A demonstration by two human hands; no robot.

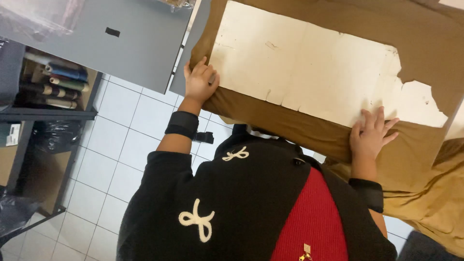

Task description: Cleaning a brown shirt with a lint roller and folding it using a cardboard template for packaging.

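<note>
The brown fabric [309, 130] is spread over a grey table [186, 72], with a torn cream paper pattern [309, 72] laid on it. The left hand [199, 82] is pressed flat at the fabric's corner edge, the right hand [369, 135] flat, fingers spread, on the near edge. White tiled floor [121, 159] lies open beside the table.

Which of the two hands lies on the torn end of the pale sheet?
The right hand: its fingers reach the pale sheet near its ragged, torn end. The left hand rests at the straight-edged corner, over brown fabric.

Fabric rolls [57, 82] on a shelf; white tiled floor [121, 145].
</note>
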